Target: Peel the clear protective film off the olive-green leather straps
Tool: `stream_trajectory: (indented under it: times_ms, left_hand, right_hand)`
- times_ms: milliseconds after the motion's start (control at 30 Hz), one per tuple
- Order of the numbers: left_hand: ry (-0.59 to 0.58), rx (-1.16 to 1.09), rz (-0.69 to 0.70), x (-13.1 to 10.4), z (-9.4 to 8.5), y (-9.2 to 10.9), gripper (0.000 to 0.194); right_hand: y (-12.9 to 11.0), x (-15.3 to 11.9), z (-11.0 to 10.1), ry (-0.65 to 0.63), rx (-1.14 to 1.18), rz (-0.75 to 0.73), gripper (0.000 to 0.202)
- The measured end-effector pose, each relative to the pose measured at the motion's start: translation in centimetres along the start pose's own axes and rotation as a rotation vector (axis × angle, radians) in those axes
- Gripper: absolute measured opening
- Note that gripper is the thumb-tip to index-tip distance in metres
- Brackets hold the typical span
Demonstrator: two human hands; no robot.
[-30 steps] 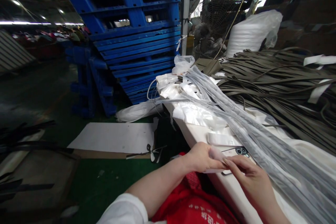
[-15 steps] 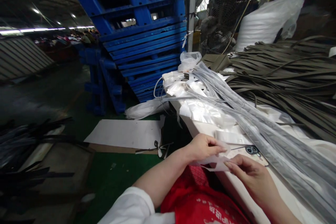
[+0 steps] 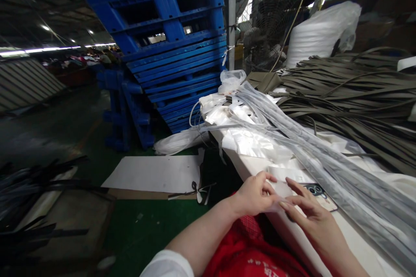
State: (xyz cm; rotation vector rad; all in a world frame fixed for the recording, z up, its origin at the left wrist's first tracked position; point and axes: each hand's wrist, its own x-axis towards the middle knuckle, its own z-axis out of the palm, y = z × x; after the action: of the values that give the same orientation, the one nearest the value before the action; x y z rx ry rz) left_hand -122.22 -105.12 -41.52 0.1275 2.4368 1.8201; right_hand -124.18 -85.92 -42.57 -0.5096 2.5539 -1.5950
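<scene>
Translucent film [image 3: 283,189] pinched by left hand [image 3: 255,194], right hand [image 3: 316,220]; phone [image 3: 326,201] behind, plastic strips [image 3: 328,171] beyond.

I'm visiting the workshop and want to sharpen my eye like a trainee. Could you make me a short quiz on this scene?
1. Multiple choice: What lies on the table beside the right hand?
A) a wooden hammer
B) a pale smartphone with round camera lenses
C) a green glass bottle

2. True or false: In the picture, the tall stack of blue plastic pallets is left of the grey metal pole.

3. Open: What is between the fingers of the left hand and right hand?

Key: 1. B; 2. True; 3. Thin, translucent white film.
</scene>
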Motion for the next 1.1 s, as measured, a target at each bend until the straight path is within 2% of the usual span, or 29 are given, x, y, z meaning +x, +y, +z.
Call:
stream_trajectory:
  times_ms: [133,233,333,400,500,600,700,800,900,1000,1100]
  left_hand:
    - [0.034,0.025,0.000,-0.4,-1.0,0.9,0.038]
    - [0.174,0.183,0.082,-1.3,-1.6,2.2,0.019]
    - [0.246,0.268,0.169,-2.2,-1.5,2.9,0.016]
    - [0.212,0.260,0.193,-2.4,-1.0,2.8,0.015]
    - [0.182,0.223,0.197,-2.2,0.0,2.0,0.008]
    - [0.254,0.134,0.171,-2.0,0.1,1.4,0.005]
    - [0.328,0.060,0.168,-2.1,-0.4,1.5,0.006]
    - [0.262,0.000,0.190,-2.1,-1.0,1.7,0.010]
    - [0.190,-0.034,0.170,-2.1,-1.1,1.7,0.014]
    - [0.136,-0.057,0.140,-2.0,-0.8,1.3,0.019]
    - [0.125,-0.077,0.121,-1.8,-0.9,0.6,0.022]
  right_hand:
    - [-1.0,0.3,-0.5,-0.106,0.087,0.146,0.046]
    - [-1.3,0.6,-0.7,0.004,0.029,0.118,0.045]
    - [-1.0,0.7,-0.4,0.114,-0.010,0.041,0.044]
    - [-0.7,0.6,0.0,0.148,0.001,-0.010,0.044]
    - [-0.5,0.6,0.2,0.132,0.018,-0.046,0.039]
    - [-0.7,0.6,-0.6,0.115,0.046,-0.010,0.036]
    - [-1.1,0.8,-1.6,0.137,0.066,0.076,0.037]
    - [-1.4,0.9,-1.9,0.170,0.121,0.141,0.038]
    - [-1.8,1.0,-2.0,0.190,0.210,0.127,0.044]
    - [-2.0,1.0,-2.3,0.046,0.181,0.010,0.042]
    - [-2.3,1.0,-2.7,-0.079,0.049,-0.076,0.037]
